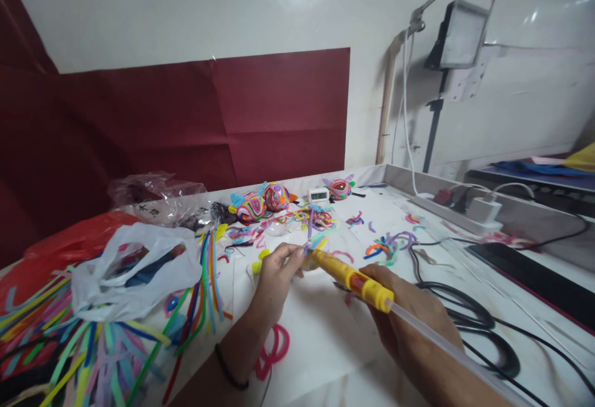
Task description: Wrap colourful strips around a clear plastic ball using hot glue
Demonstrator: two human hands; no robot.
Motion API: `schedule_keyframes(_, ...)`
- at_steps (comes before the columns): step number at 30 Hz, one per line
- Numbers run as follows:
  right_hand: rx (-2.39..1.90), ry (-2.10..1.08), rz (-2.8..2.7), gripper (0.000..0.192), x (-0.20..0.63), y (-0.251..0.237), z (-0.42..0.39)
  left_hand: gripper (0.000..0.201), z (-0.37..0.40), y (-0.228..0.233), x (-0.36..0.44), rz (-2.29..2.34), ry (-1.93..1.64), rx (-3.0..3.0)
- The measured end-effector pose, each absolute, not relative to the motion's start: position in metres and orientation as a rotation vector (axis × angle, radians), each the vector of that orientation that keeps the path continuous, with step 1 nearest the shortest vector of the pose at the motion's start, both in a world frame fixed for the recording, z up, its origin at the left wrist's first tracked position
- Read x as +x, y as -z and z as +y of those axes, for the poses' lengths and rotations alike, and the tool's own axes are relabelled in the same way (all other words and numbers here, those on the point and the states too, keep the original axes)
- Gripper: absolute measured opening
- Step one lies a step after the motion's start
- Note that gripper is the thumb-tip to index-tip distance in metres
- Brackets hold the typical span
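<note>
My right hand (411,308) is wrapped around a yellow hot glue gun (341,271), with a long translucent glue stick (439,331) sticking out of its rear. The gun's tip reaches to the fingertips of my left hand (277,277). Those fingertips are pinched on a purple pipe cleaner (310,224) that stands roughly upright; the spot where tip and pipe cleaner meet is partly hidden. Below, near my left wrist, lies a looped pink pipe cleaner (274,348) on white paper (320,339).
Colourful coiled ornaments (251,207) and a small digital clock (318,195) stand at the back. Pipe cleaners (106,357), a white plastic bag (134,271) and a red bag (51,246) crowd the left. Black cable (493,345), a phone (534,277) and a power strip (458,215) lie right.
</note>
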State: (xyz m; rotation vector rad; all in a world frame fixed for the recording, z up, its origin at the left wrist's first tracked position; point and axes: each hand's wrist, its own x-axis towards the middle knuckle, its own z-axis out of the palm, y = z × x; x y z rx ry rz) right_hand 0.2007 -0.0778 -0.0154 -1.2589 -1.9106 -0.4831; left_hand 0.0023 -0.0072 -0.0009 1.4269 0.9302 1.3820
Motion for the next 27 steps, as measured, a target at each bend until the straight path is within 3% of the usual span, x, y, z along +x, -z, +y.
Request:
schedule_keyframes(13,-1.250,0.457,-1.901,0.021,0.202,0.016,-0.074,0.027,-0.009,-0.001,0.003,0.934,-1.391,1.388)
schedule_keyframes(27,-1.138,0.202,-1.704,0.021,0.225,0.032,-0.085,0.026,-0.007,-0.002,0.004,0.986,-1.394,1.367)
